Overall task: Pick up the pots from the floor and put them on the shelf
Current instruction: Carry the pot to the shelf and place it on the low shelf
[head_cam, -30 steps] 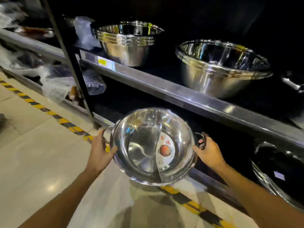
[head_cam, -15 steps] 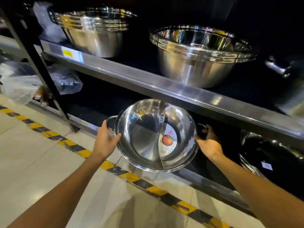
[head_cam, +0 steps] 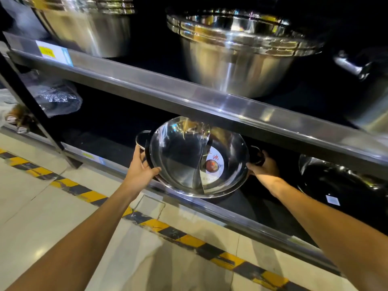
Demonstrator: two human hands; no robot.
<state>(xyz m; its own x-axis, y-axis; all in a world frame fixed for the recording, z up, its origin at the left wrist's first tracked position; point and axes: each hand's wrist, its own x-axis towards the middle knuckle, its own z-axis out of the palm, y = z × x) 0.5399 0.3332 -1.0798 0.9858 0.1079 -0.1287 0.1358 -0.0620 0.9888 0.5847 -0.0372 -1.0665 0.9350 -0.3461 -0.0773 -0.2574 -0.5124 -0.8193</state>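
A: Head view, what's held?

B: Divided steel pot (head_cam: 195,158), tilted toward the camera, round label in its right half. Both hands are on it. Left hand (head_cam: 141,169) has its fingers wrapped round the left rim beside the left loop handle, thumb on the rim's near side. Right hand (head_cam: 265,166) is curled round the right loop handle.

A: Where's the pot?

B: At the front edge of the lower shelf (head_cam: 212,206), partly inside the opening, far rim tucked under the upper shelf (head_cam: 189,99). Can't tell if its base touches the lower shelf.

A: Neighbours?

B: Dark pot (head_cam: 344,185) with a small white sticker, on the lower shelf to the right, apart from the held pot. On the upper shelf: stacked steel bowls (head_cam: 237,59) just above the pot, another bowl stack (head_cam: 90,26) toward the left end. Yellow price tag (head_cam: 47,52) on the upper shelf's front edge, left. Plastic-wrapped item (head_cam: 58,97) at the lower left. Yellow-black floor tape (head_cam: 163,225) runs along the shelf front.
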